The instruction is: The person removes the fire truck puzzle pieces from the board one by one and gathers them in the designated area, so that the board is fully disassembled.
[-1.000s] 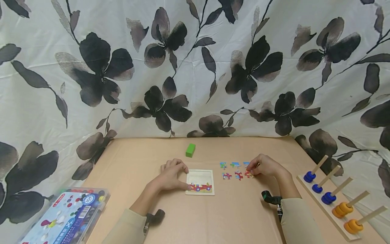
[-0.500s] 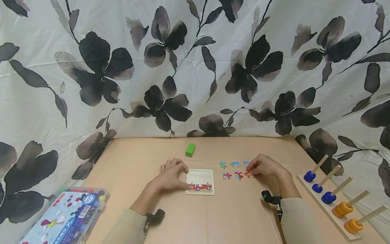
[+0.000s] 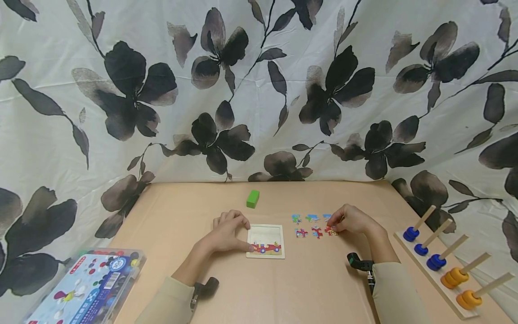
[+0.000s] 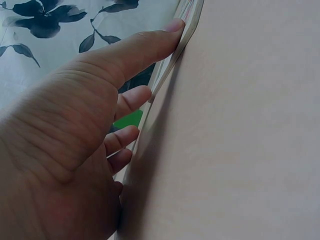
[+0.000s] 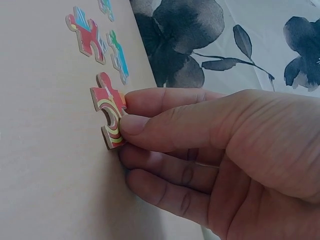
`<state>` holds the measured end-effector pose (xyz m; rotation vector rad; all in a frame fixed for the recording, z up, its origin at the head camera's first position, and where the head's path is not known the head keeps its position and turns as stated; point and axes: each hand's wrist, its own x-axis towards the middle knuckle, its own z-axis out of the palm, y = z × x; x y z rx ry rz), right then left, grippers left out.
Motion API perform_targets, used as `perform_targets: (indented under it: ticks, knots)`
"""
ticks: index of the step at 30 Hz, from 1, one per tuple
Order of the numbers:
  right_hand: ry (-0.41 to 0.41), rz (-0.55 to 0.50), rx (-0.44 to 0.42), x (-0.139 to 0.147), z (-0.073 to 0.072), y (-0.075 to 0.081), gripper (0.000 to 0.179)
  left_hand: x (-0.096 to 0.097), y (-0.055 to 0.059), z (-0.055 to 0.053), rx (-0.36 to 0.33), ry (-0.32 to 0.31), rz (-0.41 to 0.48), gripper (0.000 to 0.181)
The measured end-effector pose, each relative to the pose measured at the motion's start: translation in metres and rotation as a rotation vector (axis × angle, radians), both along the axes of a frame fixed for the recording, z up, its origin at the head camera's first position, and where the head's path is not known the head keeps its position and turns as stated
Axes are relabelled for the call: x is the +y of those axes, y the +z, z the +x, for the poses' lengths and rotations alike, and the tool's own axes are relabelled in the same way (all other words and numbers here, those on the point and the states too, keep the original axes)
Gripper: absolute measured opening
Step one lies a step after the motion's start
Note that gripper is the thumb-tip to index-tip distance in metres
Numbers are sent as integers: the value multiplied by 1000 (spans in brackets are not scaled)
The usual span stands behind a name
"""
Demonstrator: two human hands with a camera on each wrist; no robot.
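Fingers (image 5: 165, 167) of the right hand (image 3: 356, 220) pinch a puzzle piece (image 5: 111, 101), its notch (image 5: 109, 118) clear only from the right wrist.

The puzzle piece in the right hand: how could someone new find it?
On the tan table, right of the pale square tray in the head view, are puzzle pieces in two rows of three. Go to the right end of the nearer row, at the right hand. The red piece with curved yellow bands is the only one being held.
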<state>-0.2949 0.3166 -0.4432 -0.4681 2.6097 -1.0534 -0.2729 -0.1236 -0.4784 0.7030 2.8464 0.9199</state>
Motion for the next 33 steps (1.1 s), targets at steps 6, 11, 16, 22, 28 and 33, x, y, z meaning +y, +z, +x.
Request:
perform_targets:
  ticks: [6, 11, 16, 22, 28, 33]
  knots:
    - [17, -10, 9, 0, 1, 2, 12, -1, 0, -1, -2, -5, 6, 55]
    - [28, -15, 27, 0, 1, 2, 10, -1, 0, 0, 3, -3, 13, 56]
    - [38, -16, 52, 2, 1, 2, 9, -1, 0, 0, 12, -1, 10, 56]
    - [5, 2, 71, -1, 0, 4, 9, -1, -1, 0, 12, -2, 10, 57]
    - [-29, 26, 89, -10, -1, 9, 14, -1, -1, 0, 13, -6, 10, 57]
    - [-23, 20, 118, -19, 1, 15, 16, -1, -2, 0, 10, -3, 16, 57]
